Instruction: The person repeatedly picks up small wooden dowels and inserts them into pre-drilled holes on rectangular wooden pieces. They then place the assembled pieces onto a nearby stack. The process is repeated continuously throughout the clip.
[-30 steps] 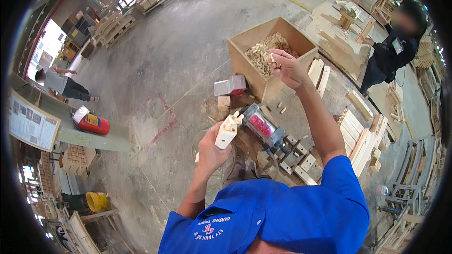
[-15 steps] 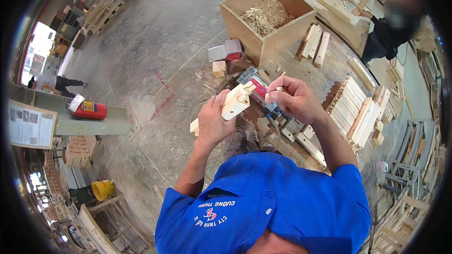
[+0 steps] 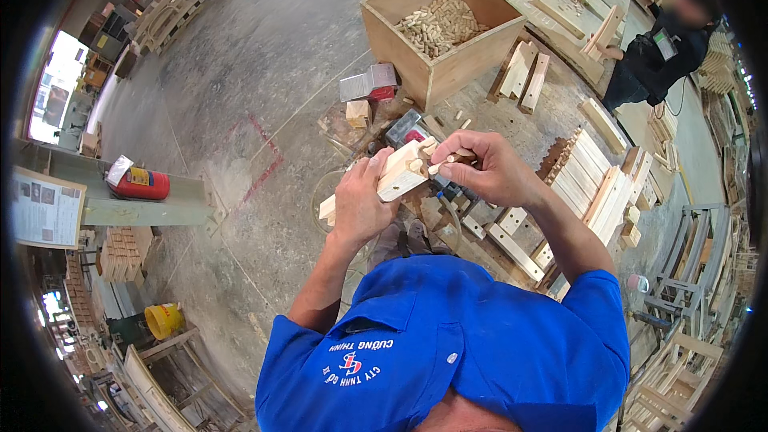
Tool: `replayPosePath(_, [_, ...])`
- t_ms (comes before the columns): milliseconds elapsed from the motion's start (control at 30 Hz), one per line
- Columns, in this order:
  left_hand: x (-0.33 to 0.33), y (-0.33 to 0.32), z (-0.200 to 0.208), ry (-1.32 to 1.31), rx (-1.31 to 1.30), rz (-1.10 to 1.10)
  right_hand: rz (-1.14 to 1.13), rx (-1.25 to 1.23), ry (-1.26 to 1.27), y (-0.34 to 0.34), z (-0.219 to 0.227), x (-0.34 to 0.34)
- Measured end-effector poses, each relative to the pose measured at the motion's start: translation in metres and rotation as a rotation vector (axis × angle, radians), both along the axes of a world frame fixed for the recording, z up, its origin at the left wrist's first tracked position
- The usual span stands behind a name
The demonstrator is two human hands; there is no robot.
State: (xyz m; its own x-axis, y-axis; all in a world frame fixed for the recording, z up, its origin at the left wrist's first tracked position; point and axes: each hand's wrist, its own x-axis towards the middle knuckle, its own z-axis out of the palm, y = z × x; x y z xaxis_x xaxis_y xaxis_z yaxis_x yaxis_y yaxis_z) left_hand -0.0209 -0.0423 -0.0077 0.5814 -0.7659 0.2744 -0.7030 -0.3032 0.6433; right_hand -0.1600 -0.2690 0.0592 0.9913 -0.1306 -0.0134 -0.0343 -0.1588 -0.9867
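Dowels [image 3: 415, 165] already jut from the end of the wooden workpiece [image 3: 398, 182] my left hand [image 3: 362, 202] grips, on my side of the plywood box [image 3: 472, 66]. My right hand [image 3: 494, 170] pinches a loose dowel [image 3: 436, 169] there, seemingly not yet seated; a dowel heap [image 3: 444, 26] lies inside the box.

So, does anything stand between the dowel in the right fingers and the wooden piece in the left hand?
Nothing visible between them: the dowel, in the right fingers, is close beside the end of the wooden piece in the left hand. Whether they touch is unclear.
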Motion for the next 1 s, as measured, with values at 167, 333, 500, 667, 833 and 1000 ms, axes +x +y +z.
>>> replayPosePath(167, [-0.002,-0.002,0.001,0.0,0.013,-0.015,0.015,-0.309,-0.144,0.002,0.001,0.003])
replayPosePath(333, [-0.001,-0.001,0.0,-0.058,0.045,-0.052,0.097,-0.581,-0.199,-0.002,0.011,0.002])
replayPosePath(500, [0.0,-0.001,0.001,-0.101,0.054,-0.093,0.168,-0.694,-0.163,-0.001,0.018,-0.001])
replayPosePath(667, [-0.001,-0.001,0.001,-0.095,0.08,-0.082,0.134,-0.759,-0.18,0.004,0.015,-0.005])
replayPosePath(833, [-0.002,-0.001,0.001,-0.134,0.115,-0.073,0.138,-0.837,-0.215,0.005,0.006,-0.007])
replayPosePath(1000, [-0.002,-0.001,-0.003,-0.139,0.104,-0.061,0.121,-0.718,-0.181,0.006,0.004,-0.005])
